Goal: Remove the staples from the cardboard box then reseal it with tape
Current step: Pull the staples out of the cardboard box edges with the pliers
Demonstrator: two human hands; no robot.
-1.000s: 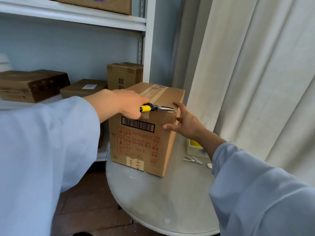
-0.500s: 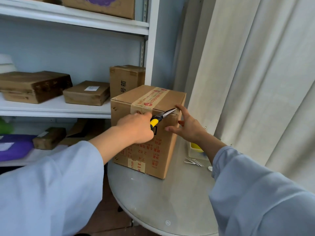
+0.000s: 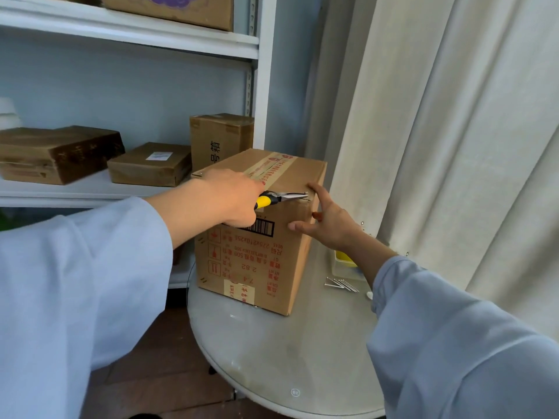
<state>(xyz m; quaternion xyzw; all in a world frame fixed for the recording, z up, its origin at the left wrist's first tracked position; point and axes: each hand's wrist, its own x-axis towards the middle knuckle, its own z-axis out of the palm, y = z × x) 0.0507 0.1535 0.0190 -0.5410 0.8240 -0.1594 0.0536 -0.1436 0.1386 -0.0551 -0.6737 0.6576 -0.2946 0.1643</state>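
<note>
A brown cardboard box (image 3: 257, 261) with red print and a barcode stands on a round white table (image 3: 290, 358). Printed tape (image 3: 272, 166) runs across its top. My left hand (image 3: 230, 198) grips yellow-handled needle-nose pliers (image 3: 281, 198), whose tips reach the box's upper right front edge. My right hand (image 3: 329, 225) steadies the box at its right corner, with straight fingers pressed against the top edge and front face. The staple itself is too small to make out.
Several loose nails (image 3: 341, 284) and a small container with a yellow item (image 3: 344, 261) lie on the table behind my right arm. A white shelf unit (image 3: 127, 189) holds other cardboard boxes at left. A cream curtain (image 3: 453, 146) hangs at right.
My left hand has risen from the box's front face to its top edge, levelling the pliers. The tips stay at the right top corner. My right hand has hardly moved.
</note>
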